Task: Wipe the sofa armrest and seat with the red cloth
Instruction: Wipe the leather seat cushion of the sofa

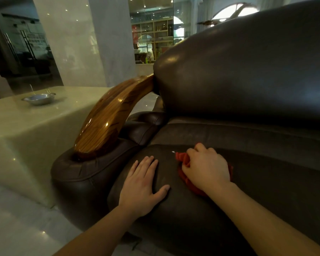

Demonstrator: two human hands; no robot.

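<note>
While flat on the seat (192, 218), left hand (142, 185), fingers (148, 165) straight (thumb apart); right hand (207, 169), fingers around red cloth (188, 182).

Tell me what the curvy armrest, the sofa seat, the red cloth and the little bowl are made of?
The armrest looks like varnished wood: stripy grain, glossy highlights. The sofa seat looks like dark leather or a look-alike: smooth, dull sheen, creases. The red cloth is soft fabric, bunched into folds. The bowl is probably metal: silvery and reflective.
</note>
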